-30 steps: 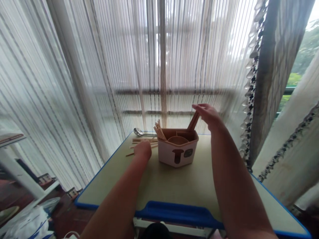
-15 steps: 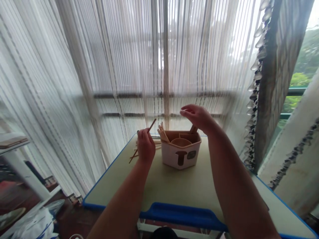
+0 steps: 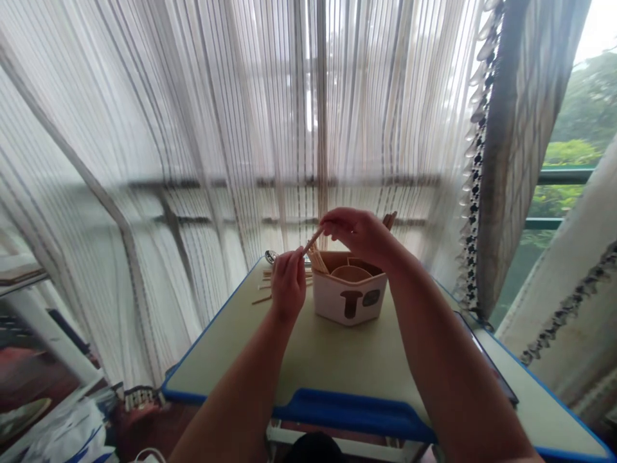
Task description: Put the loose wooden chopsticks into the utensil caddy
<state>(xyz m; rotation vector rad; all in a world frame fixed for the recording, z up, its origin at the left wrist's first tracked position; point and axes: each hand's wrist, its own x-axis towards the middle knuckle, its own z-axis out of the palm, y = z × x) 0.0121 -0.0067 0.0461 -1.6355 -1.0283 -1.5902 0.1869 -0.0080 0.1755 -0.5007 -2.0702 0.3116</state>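
A thin wooden chopstick (image 3: 313, 240) slants up and to the right between my hands. My left hand (image 3: 289, 283) is closed around its lower part, left of a white and brown divided organizer (image 3: 328, 301). My right hand (image 3: 354, 231) pinches the upper end, just above the organizer's back left side. Pale thin sticks (image 3: 319, 261) stand in the organizer's left compartment, and darker sticks (image 3: 389, 220) rise at its back right, partly behind my right wrist. Several loose sticks (image 3: 263, 300) lie on the table behind and beside my left hand, which partly hides them.
The pale table (image 3: 332, 366) has a blue rim and a blue front tray (image 3: 357, 415). A shiny metal item (image 3: 270, 256) is at the far left corner. A dark-edged flat device (image 3: 489, 360) lies right of my right forearm. Striped sheer curtains (image 3: 231, 128) hang behind.
My right hand has moved left from above the organizer's right side and taken hold of the chopstick's upper end. The dark sticks at the back right show more.
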